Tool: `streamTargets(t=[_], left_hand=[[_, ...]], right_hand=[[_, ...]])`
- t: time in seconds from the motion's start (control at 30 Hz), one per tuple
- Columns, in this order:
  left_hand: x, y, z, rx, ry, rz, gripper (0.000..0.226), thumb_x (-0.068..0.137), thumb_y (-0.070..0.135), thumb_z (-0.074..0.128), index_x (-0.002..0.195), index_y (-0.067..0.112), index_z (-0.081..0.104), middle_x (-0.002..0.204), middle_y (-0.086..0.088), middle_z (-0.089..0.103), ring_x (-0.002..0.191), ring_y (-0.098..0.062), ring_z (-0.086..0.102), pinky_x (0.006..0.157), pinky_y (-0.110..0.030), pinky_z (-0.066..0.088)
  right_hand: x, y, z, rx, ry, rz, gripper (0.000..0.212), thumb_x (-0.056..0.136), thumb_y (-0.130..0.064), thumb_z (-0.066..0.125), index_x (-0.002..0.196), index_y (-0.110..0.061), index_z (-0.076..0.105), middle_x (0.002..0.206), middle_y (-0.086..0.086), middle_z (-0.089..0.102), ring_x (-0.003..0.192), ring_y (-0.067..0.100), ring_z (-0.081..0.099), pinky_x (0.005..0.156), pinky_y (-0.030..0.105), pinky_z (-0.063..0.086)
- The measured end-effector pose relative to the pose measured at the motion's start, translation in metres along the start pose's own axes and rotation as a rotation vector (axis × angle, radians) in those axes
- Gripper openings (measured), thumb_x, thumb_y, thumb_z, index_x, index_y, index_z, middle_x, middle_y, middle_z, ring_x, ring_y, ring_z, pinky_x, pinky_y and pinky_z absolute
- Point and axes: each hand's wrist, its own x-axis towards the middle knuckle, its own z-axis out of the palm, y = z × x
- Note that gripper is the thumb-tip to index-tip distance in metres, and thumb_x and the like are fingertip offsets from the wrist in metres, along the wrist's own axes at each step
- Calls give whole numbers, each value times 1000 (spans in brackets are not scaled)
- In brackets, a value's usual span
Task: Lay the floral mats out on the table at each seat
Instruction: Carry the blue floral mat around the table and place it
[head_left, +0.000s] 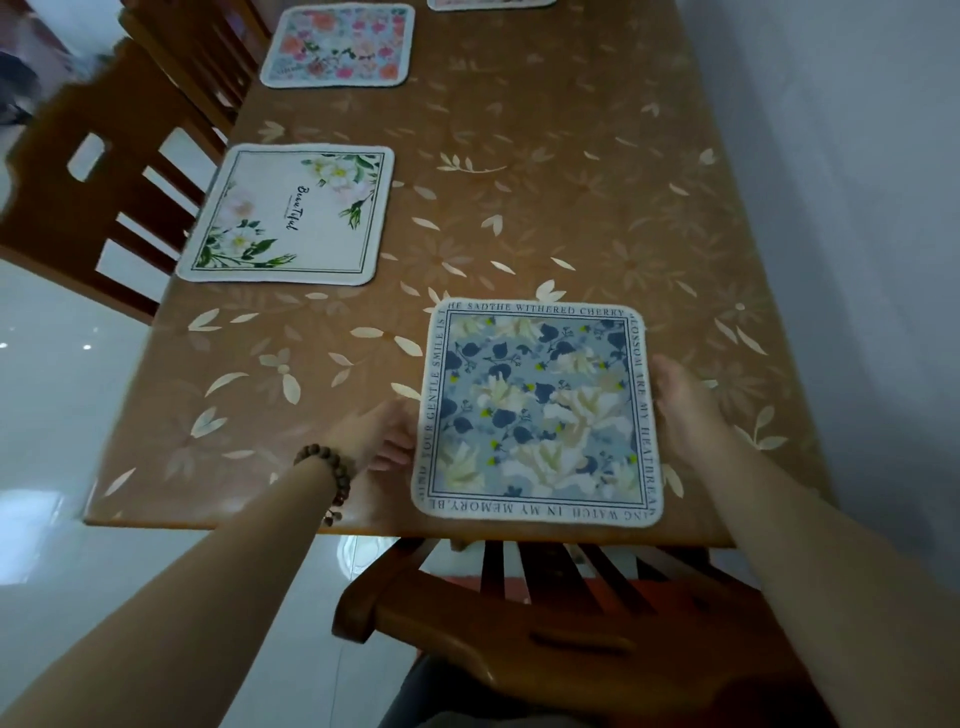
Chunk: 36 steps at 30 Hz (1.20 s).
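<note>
At the table's (519, 156) near edge the blue mat (537, 413) lay flat; left hand (387, 434) and right hand (680, 410) touched its side edges, fingers loosely apart. Bare tabletop lay beyond.

head view looks down over table (571, 156).

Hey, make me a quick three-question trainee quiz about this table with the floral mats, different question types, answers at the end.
1. True or false: the blue mat overhangs the table's near edge.
2. Which wrist wears the bead bracelet? A left, B right.
3. Fill in: the white mat carries the word ____.

Key: 1 false, it lies wholly on the table, with the left hand and right hand at its side edges. 2 A. 3 Beautiful.
</note>
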Motion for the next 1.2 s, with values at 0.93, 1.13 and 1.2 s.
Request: streamTargets(t=[0.93,1.13,1.2], left_hand=[[-33,-13,55,-330,-13,60,37,95,21,43,132,21,49,129,-7,49,117,-22,46,99,-48,40],[-32,-17,49,-83,44,116,42,93,32,51,134,20,49,139,-12,47,121,-27,48,103,-43,39],[-33,-17,44,4,87,153,36,93,34,52,127,21,52,138,-9,49,115,-22,50,95,-32,39]], right_hand=[[-57,49,-31,-258,-57,-81,50,94,-27,48,143,-26,40,141,5,49,122,25,50,95,41,43],[-59,42,-26,-334,-2,-106,42,92,-29,46,131,-14,54,130,11,59,114,30,56,98,48,45],[-61,38,-22,-392,9,-143,43,93,-31,45,131,-13,54,124,9,61,103,27,58,89,40,47]])
